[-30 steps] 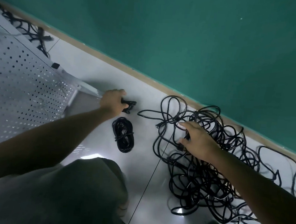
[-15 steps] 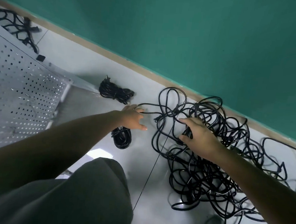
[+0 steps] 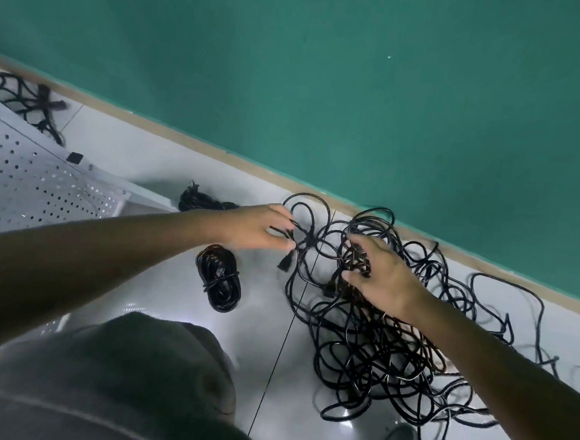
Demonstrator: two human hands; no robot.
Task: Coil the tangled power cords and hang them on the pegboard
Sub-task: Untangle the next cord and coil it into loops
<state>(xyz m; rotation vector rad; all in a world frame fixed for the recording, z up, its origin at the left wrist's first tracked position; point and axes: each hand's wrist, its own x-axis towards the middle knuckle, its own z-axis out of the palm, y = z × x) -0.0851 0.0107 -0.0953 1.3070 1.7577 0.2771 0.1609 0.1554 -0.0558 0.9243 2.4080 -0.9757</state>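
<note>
Because the power cords are all mixed up, the big tangled pile [image 3: 387, 333] lies spread on the white floor [image 3: 160, 289], close to the green wall [image 3: 326, 67]. The person's left hand [image 3: 257, 228] reaches to the near edge of the pile. Its fingers and thumb pinch a black cord right by its plug end [image 3: 285, 261], which hangs just below the hand. Holding a cord near its end is likely the way to find where it starts, so it can be pulled free. The right hand [image 3: 377, 270] sits on top of the pile with curled fingers hooked around a bunch of loops. It probably holds the mess down, or lifts loops aside, so that one cord can slide out.

Two cords look done already. One coiled cord [image 3: 220, 282] lies flat on the floor just under the left arm. Another coiled cord [image 3: 202, 201] lies a little farther off, partly hidden behind the left wrist. They seem to wait there, out of the way, until it is time to hang them.

The white pegboard [image 3: 27, 180] with its many small holes is at the left, and no cords show on the part in view. More loose black cords [image 3: 22, 101] lie past it in the far corner. The person's knee in grey cloth [image 3: 116, 379] fills the bottom of the view.
</note>
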